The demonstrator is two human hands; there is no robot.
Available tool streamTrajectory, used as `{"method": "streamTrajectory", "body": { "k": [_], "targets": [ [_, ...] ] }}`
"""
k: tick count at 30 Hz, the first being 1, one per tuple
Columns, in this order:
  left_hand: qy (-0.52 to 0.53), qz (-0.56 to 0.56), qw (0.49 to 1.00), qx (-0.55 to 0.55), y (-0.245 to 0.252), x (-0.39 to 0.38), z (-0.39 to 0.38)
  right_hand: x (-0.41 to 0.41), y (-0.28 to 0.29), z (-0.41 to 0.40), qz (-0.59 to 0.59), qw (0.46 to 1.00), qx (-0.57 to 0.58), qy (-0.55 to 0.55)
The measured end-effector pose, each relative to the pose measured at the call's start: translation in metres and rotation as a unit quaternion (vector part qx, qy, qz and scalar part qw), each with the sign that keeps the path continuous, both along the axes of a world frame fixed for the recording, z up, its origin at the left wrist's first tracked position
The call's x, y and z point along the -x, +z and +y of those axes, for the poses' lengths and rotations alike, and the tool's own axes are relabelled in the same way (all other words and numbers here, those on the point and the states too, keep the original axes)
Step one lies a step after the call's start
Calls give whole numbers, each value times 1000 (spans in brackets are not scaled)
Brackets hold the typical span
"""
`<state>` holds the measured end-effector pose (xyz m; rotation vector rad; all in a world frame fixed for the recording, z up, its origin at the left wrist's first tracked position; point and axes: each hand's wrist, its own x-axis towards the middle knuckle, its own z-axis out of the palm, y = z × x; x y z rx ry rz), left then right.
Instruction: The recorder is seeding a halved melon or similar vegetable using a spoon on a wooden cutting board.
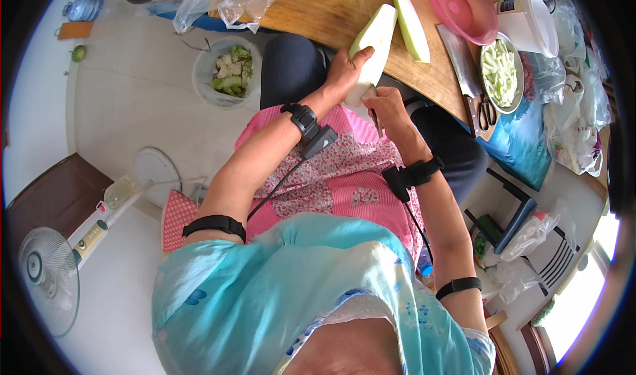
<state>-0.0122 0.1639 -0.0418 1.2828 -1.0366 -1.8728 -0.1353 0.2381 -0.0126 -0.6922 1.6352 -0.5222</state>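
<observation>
My left hand grips a long, pale piece of gourd, its thumb on the upper face. The piece slants from the board's edge down over my lap. In my right hand is a small metal-ended tool, held against the gourd's lower end; my fingers hide too much to tell its kind. Another long gourd piece with a green rind edge lies on the wooden board. To its right rests a cleaver with a brown handle.
A bowl of cut pale-green strips, black-handled scissors, a pink plastic basin and a white tub stand at right. A lined waste bin with scraps is on the floor at left. Plastic bags overhang the board's edge.
</observation>
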Motion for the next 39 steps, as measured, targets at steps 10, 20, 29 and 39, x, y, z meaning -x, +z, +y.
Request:
{"method": "streamTrajectory", "body": {
  "k": [10,20,29,39],
  "targets": [
    [53,138,987,-59,16,-7,-1,-1,42,-16,177,981,60,51],
    [-7,237,971,-22,64,-19,-18,16,54,-34,419,854,295,94],
    [-139,346,928,-14,77,-52,-42,42,77,-57,521,711,442,167],
    [-86,419,902,-64,64,-83,-37,34,28,-88,531,675,463,218]
  ]
}}
